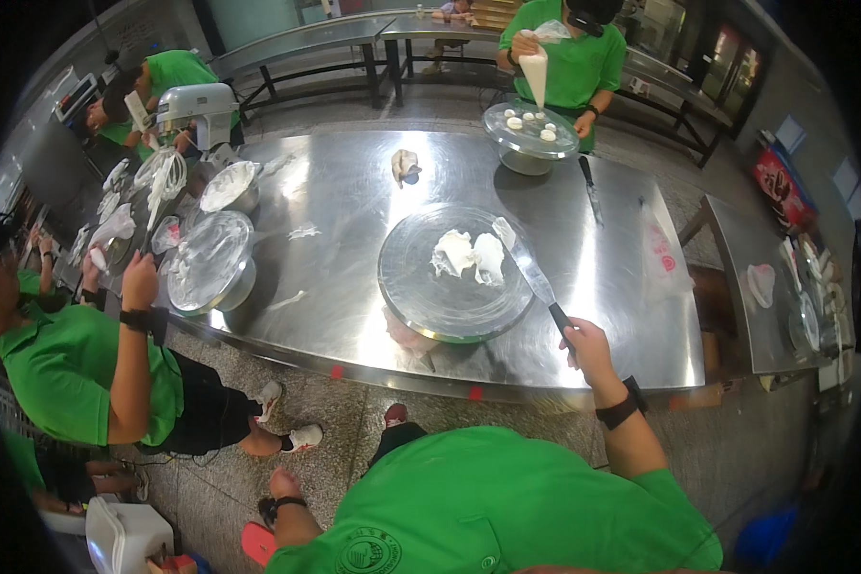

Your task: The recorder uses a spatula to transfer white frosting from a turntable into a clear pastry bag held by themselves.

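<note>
My right hand (590, 353) grips the black handle of a cake spatula (538, 280). Its long metal blade is smeared with white cream and reaches across the right rim of a round cake turntable (430, 316). Two blobs of white cream (455, 252) sit on the turntable, right of its middle, beside the blade. Thin streaks of cream cover the rest of the plate. Low at my left side hangs my left hand (285, 483), away from the table; its fingers are too unclear to read. A crumpled piping bag (407, 337) lies partly under the turntable's near edge.
Across the steel table (344, 287), a person (570, 64) pipes cream onto another turntable (531, 140). At left, a person (79, 373) works by a cream-smeared turntable (212, 262), a cream bowl (231, 188) and a stand mixer (197, 111). A second spatula (590, 190) lies at far right.
</note>
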Tool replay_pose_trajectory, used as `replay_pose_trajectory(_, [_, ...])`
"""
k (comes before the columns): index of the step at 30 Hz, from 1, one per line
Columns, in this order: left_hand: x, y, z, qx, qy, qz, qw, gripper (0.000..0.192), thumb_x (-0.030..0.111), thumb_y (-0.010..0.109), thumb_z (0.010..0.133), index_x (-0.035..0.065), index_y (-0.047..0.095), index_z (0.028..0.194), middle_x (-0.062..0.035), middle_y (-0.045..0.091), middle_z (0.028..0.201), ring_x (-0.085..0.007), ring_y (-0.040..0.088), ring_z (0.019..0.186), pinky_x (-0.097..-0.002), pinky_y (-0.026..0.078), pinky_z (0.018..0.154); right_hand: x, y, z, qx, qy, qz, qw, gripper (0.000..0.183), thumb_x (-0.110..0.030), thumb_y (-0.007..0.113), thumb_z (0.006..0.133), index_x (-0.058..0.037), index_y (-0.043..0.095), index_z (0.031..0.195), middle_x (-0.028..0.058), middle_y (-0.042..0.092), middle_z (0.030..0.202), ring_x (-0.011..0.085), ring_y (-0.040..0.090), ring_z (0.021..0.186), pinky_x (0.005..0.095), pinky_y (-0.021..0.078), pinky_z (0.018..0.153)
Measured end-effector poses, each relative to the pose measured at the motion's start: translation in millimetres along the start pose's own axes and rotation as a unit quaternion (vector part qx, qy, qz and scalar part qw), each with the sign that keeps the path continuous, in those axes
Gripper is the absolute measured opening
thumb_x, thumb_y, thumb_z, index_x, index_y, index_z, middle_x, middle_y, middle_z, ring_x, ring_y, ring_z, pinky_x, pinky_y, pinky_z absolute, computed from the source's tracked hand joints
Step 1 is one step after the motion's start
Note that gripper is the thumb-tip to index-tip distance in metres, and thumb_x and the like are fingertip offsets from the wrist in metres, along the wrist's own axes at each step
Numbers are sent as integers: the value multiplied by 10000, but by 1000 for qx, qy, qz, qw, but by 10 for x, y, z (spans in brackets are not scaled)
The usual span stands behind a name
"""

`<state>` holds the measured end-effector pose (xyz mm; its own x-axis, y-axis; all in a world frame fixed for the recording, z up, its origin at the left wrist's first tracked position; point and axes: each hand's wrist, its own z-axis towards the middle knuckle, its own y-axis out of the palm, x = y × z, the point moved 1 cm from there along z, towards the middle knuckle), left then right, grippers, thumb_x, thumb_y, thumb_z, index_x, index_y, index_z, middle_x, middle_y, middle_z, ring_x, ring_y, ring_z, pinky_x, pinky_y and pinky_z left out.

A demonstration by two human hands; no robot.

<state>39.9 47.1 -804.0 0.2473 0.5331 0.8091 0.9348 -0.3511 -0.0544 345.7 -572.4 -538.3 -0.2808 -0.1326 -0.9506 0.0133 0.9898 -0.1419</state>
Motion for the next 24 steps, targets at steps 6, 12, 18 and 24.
replay_pose_trajectory(6, [74,-605,-456,258,-33,-101,960,297,204,423,864,140,341,586,-18,318,506,-183,310,443,-334,292,435,14,133,154,-35,15,-21,999,317,-160,491,854,16,542,1112,42,556,644,83,436,371,210,325,333])
replay_pose_trajectory(12, [-117,-1258,-345,228,-29,-119,966,185,217,422,853,105,503,731,-6,479,623,-159,438,532,-322,351,488,-128,373,250,-86,17,-62,994,289,-163,488,856,4,567,1078,30,544,626,84,429,360,214,321,320])
replay_pose_trajectory(18, [-48,-1935,-153,228,81,97,965,170,230,461,831,107,572,795,-37,571,726,-206,517,641,-360,420,570,-190,407,218,-111,49,-86,989,260,-168,496,852,-9,590,1035,28,543,618,86,420,348,219,319,313])
replay_pose_trajectory(24, [-174,-1661,-465,140,93,701,693,186,250,516,808,93,598,865,-99,604,801,-269,563,746,-404,456,628,-137,618,16,-160,68,-22,985,228,-173,494,855,-3,587,975,20,543,613,84,429,358,219,313,311])
